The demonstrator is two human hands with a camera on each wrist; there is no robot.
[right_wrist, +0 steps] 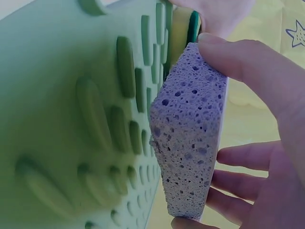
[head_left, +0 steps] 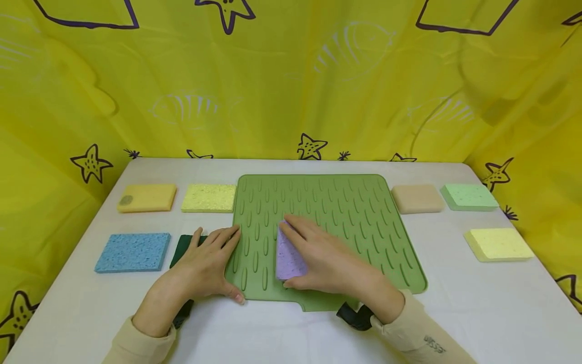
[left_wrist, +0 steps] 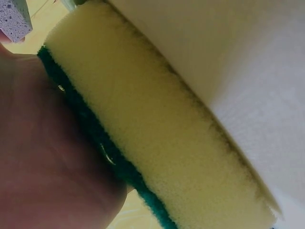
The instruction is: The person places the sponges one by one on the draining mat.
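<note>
My right hand (head_left: pixel 325 258) holds a purple sponge (head_left: pixel 288 259) over the left-middle of a green ribbed silicone mat (head_left: pixel 345 207). The thumb is at the sponge's near end and the fingertips are at its far end. In the right wrist view, the porous purple sponge (right_wrist: pixel 188 124) is tilted close to the ribs. My left hand (head_left: pixel 204 265) rests at the mat's left edge, its fingertips on the rim and its thumb by the near corner. Partly hidden behind this hand is a scouring sponge (head_left: pixel 182 248) with a dark green top; its yellow foam side (left_wrist: pixel 157 119) fills the left wrist view.
On the left lie an orange-yellow sponge (head_left: pixel 147 197), a speckled yellow sponge (head_left: pixel 209 197) and a blue sponge (head_left: pixel 133 252). On the right are a tan sponge (head_left: pixel 417 198), a mint green sponge (head_left: pixel 470 197) and a pale yellow sponge (head_left: pixel 498 244). A yellow curtain (head_left: pixel 273 91) stands behind the white table (head_left: pixel 254 338).
</note>
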